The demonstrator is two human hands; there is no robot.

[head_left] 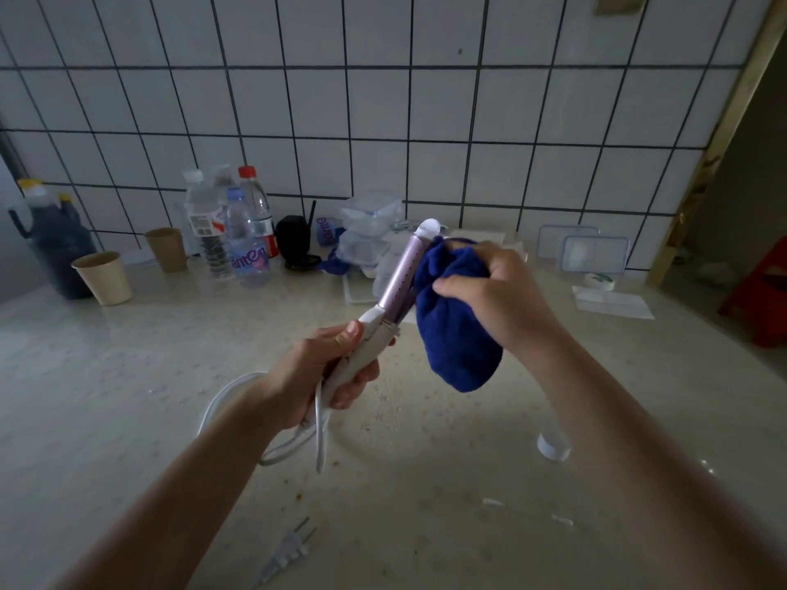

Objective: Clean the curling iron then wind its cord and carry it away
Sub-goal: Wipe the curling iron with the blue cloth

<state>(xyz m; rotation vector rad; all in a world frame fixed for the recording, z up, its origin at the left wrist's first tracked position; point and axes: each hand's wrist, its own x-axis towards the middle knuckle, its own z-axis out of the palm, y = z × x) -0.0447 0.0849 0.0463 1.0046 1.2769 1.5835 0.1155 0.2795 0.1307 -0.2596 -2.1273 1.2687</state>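
Nearest, on the pale countertop: the plug, lying loose at the near edge, unplugged. Next, the white cord, looping on the counter left of the left hand and running up into the handle; not yet wound. Left hand: fingers clenched round the white handle of the curling iron, held above the counter. Long axis of the iron: from near-left at the handle to far-right at the white tip, tilted upward. Right hand: fingers closed on a bunched blue cloth, which presses against the right side of the lilac barrel near its tip. Judged step: cleaning; a wipe would run along that axis, toward the handle. Far, against the tiled wall: water bottles, paper cups, clear plastic containers.
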